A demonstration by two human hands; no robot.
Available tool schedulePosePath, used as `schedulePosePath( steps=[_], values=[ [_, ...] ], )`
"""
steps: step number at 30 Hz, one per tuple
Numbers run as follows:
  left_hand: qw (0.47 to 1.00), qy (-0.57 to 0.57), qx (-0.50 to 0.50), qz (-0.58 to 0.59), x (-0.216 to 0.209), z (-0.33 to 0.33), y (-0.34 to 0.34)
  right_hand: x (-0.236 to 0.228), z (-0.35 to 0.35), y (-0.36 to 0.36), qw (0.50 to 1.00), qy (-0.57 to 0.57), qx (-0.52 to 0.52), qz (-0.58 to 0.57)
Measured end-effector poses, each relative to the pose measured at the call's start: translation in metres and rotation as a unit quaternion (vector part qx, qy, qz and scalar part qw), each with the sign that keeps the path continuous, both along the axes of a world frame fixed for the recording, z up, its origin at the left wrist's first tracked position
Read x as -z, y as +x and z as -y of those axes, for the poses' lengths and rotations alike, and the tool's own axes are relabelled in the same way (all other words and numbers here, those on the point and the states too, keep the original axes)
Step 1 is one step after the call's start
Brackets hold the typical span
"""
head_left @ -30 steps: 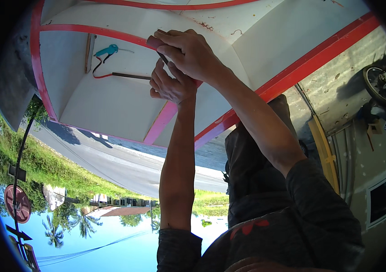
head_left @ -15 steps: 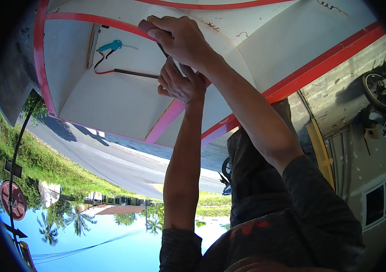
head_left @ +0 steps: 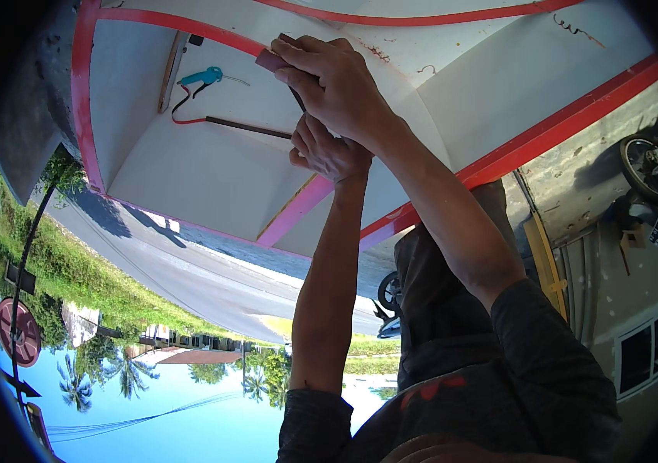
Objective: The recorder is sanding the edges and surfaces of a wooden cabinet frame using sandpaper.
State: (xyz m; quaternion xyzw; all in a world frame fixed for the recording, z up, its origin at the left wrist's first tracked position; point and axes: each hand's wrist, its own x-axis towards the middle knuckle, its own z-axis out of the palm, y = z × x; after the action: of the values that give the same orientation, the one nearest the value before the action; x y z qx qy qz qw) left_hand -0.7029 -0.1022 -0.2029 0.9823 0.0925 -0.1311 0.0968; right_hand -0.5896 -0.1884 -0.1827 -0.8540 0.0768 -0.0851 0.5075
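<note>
Reaching into the upper middle of the frame, both hands work against a white panelled canopy (head_left: 190,162) with red trim. The right hand (head_left: 336,85) closes its fingers over a small reddish block (head_left: 269,59), pressing it flat to the red rib, probably so it bears evenly. The left hand (head_left: 329,150), just below, is curled shut; what it grips I cannot tell. One dark rod (head_left: 248,127) and one teal-ended red wire (head_left: 199,77) lie at upper left. Two motorcycles show: one (head_left: 653,166) at right, another's wheel (head_left: 389,292) at centre.

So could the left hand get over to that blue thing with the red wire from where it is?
Probably yes. The left hand is up under the white panel, and only bare panel lies between it and the blue piece; the right hand sits off that path.
</note>
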Motion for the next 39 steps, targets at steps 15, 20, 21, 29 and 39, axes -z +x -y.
schedulePosePath(
  steps=[15, 20, 21, 29, 39],
  values=[
    [0.997, -0.058, -0.052, 0.005, -0.008, 0.006, 0.003, 0.01, -0.009, 0.047, 0.992, 0.105, -0.036, -0.06],
    [0.998, -0.039, -0.037, -0.008, -0.001, 0.007, 0.004, 0.01, -0.017, 0.067, 0.997, 0.056, -0.029, -0.032],
    [0.998, -0.047, -0.037, 0.0, -0.001, 0.015, 0.004, 0.014, -0.01, 0.076, 0.993, 0.1, -0.027, -0.056],
    [0.999, -0.019, -0.03, -0.005, -0.001, 0.008, 0.002, 0.017, -0.011, 0.049, 1.0, 0.02, 0.0, -0.02],
    [0.997, -0.046, -0.058, -0.01, -0.007, 0.008, 0.006, -0.017, 0.009, 0.039, 0.942, 0.209, -0.033, -0.261]
  ],
)
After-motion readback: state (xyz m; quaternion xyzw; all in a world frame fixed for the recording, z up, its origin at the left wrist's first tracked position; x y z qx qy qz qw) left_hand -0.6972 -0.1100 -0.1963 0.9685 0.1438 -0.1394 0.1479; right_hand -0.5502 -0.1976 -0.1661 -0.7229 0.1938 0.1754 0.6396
